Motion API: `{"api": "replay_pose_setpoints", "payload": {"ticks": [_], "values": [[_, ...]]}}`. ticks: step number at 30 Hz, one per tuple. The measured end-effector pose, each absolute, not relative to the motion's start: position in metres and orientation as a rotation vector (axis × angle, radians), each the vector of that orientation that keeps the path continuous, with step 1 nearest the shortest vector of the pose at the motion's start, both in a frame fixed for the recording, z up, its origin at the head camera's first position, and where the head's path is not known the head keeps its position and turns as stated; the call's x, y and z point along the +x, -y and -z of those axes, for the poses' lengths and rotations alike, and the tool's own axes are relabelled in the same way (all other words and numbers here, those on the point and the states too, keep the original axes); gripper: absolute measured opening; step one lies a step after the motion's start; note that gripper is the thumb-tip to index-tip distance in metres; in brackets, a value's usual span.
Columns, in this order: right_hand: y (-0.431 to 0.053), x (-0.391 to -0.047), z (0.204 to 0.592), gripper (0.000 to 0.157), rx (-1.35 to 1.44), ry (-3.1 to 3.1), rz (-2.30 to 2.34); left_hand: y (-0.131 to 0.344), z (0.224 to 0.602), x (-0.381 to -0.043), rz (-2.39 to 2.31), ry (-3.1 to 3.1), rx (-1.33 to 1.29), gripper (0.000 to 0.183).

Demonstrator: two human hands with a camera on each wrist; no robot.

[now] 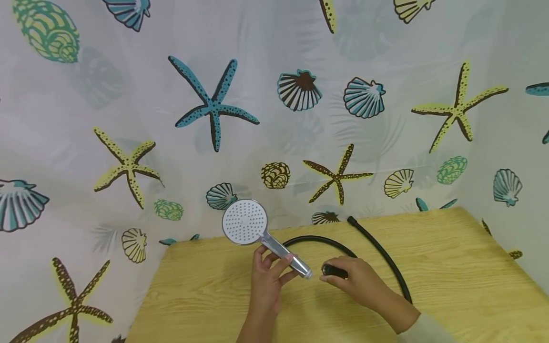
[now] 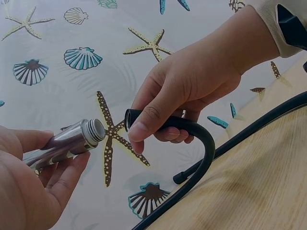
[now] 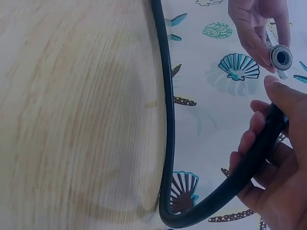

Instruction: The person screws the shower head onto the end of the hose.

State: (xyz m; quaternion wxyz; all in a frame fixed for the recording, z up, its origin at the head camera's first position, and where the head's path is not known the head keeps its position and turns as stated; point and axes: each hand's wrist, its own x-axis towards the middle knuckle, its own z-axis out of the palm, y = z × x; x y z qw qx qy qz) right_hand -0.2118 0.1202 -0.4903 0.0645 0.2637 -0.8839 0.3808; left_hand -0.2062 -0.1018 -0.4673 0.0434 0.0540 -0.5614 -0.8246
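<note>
One wooden table (image 1: pixel 450 257), lower right, against a seashell-print curtain (image 1: pixel 128 95). One black hose (image 1: pixel 386 257) looping across it; its far end lies at 12 o'clock. One chrome shower head (image 1: pixel 245 222), round white face shown only by the head view; threaded handle end seen from the left wrist. Left hand (image 1: pixel 267 281) grips the handle; right hand (image 1: pixel 358 281) pinches the hose's near end, just at 3 o'clock of the thread, apart.

Shower head (image 1: pixel 245 222): white dotted face, chrome silver handle. Hose (image 1: pixel 377 247): plain black. Table (image 1: pixel 450 267): light yellow wood grain. Curtain (image 1: pixel 128 95): pale white, printed with teal and yellow speckled starfish, teal, brown and yellow shells. Sleeve (image 2: pixel 276 19): cream.
</note>
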Motion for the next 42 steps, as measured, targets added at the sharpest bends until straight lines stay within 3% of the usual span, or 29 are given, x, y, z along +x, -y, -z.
{"api": "replay_pose_setpoints", "payload": {"ticks": [11, 21, 32, 42], "values": [[-0.116, -0.211, 0.490, 0.017, 0.800, 2.680, -1.139, 0.100, 0.465, -0.204, 2.533, 1.697, 0.183, 0.061], [-0.109, -0.210, 0.489, 0.024, 0.784, 2.714, -1.128, 0.101, 0.465, -0.203, 2.547, 1.672, 0.170, 0.058], [-0.102, -0.210, 0.487, 0.010, 0.810, 2.716, -1.136, 0.101, 0.465, -0.202, 2.544, 1.671, 0.162, 0.056], [-0.097, -0.212, 0.488, 0.007, 0.821, 2.724, -1.160, 0.103, 0.467, -0.203, 2.553, 1.682, 0.155, 0.057]]}}
